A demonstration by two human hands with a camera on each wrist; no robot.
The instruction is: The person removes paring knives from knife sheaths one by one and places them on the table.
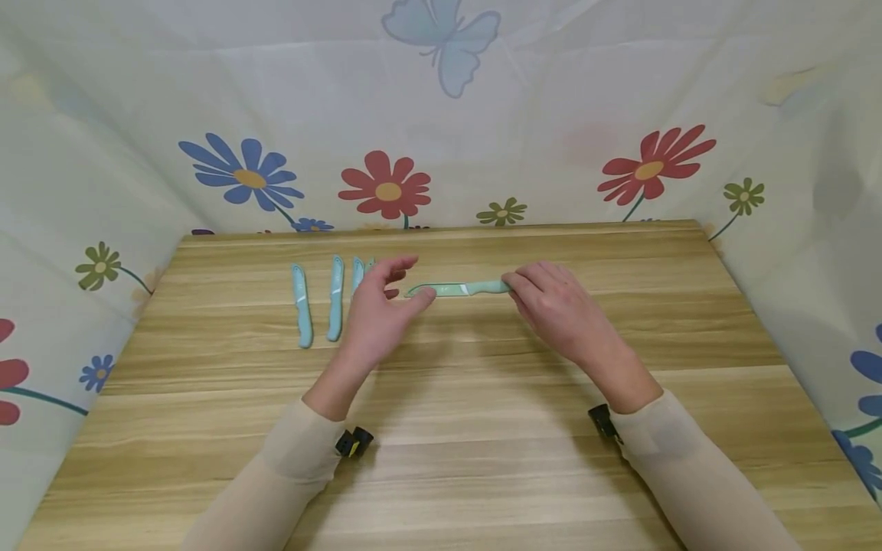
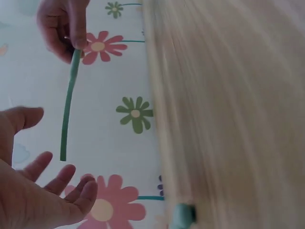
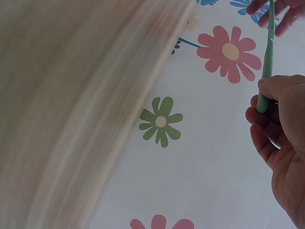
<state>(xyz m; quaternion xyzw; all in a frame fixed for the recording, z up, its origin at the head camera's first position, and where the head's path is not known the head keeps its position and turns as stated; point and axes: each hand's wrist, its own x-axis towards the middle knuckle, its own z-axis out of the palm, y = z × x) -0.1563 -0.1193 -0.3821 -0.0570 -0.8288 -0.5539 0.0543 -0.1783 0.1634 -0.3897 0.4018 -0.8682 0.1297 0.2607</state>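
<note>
A light green knife (image 1: 488, 287) with its blade in a matching sheath is held up level over the wooden table. My right hand (image 1: 554, 306) pinches the butt end of its handle between thumb and fingers, seen closely in the right wrist view (image 3: 281, 109). At the sheath's tip, my left hand (image 1: 372, 314) is spread with thumb and fingers apart. The left wrist view shows a gap between those fingers (image 2: 62, 179) and the tip of the knife (image 2: 66, 114).
Several light blue knives lie on the left of the table (image 1: 468, 428), among them one at the outer left (image 1: 302, 306) and another beside it (image 1: 335, 298). Others are partly hidden behind the left hand. A flower-printed curtain (image 1: 551, 115) surrounds the back and sides.
</note>
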